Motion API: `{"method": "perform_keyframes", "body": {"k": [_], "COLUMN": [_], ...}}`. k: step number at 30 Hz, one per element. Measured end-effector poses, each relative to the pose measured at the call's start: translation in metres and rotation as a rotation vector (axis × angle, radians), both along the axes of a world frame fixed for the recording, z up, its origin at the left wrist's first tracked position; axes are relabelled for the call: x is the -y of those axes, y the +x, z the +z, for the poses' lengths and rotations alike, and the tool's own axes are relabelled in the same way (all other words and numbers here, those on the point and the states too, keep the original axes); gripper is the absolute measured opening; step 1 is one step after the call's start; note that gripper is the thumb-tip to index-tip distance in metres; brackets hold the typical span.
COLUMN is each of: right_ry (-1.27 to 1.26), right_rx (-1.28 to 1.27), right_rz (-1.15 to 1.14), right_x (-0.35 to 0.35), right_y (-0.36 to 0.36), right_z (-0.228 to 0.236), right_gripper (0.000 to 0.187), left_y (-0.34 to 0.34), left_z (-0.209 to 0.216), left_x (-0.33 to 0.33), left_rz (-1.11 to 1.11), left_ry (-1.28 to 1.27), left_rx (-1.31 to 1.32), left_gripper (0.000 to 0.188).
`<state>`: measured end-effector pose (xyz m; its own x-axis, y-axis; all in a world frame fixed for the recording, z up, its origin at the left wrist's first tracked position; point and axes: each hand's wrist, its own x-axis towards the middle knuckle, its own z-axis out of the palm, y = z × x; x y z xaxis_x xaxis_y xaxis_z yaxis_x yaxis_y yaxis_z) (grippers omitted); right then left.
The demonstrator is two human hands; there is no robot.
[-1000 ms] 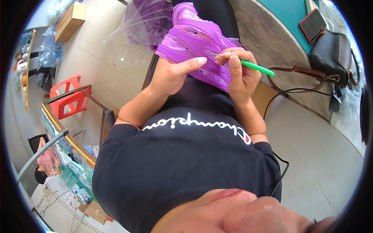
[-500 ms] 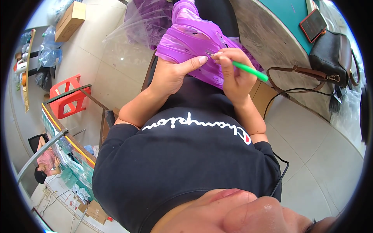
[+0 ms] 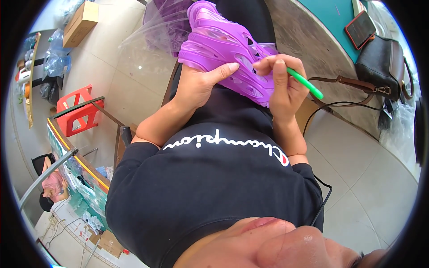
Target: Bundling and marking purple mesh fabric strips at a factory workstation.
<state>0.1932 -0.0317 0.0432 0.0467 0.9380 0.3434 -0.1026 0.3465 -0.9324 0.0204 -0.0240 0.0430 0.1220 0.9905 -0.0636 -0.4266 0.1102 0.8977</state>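
Note:
A purple moulded shoe (image 3: 219, 49) with cut-out openings lies over my lap. My left hand (image 3: 196, 85) is closed round its near left side, the thumb stretched across the top and the other fingers hidden beneath. At the shoe's right side, my right hand (image 3: 286, 82) grips a thin tool with a green handle (image 3: 308, 85), the handle slanting out to the lower right. The tool's tip is hidden behind the fingers, which are close to the shoe's openings. Whitish film shows through some of the openings.
Clear plastic bag (image 3: 152, 29) with purple items is beyond the shoe. At right, a teal-topped table (image 3: 326, 18) bears a phone (image 3: 360, 29) and a dark handbag (image 3: 380, 67), its strap hanging near my right hand. A red stool (image 3: 76, 118) and a seated person (image 3: 54, 183) are left.
My right hand has moved right with the green-handled tool, whose thin metal tip showed on the shoe before. The shoe has turned slightly, showing more openings; my left hand stays nearly in place.

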Motion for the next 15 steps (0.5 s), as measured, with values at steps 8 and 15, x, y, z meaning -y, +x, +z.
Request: {"method": "perform_keyframes", "body": {"k": [8,15], "right_ry": [0.136,0.120], "right_rx": [0.310,0.255], "right_rz": [-0.073,-0.124], "right_x": [-0.005,-0.006], "right_y": [-0.015,-0.020], "right_z": [-0.008,-0.013], "right_gripper": [0.022,0.025], "left_y": [0.004,0.005], "left_z": [0.002,-0.002], "left_x": [0.000,0.000], "left_rz": [-0.011,-0.004], "left_ry": [0.081,0.182], "left_rx": [-0.111,-0.292], "left_gripper": [0.036,0.033]}}
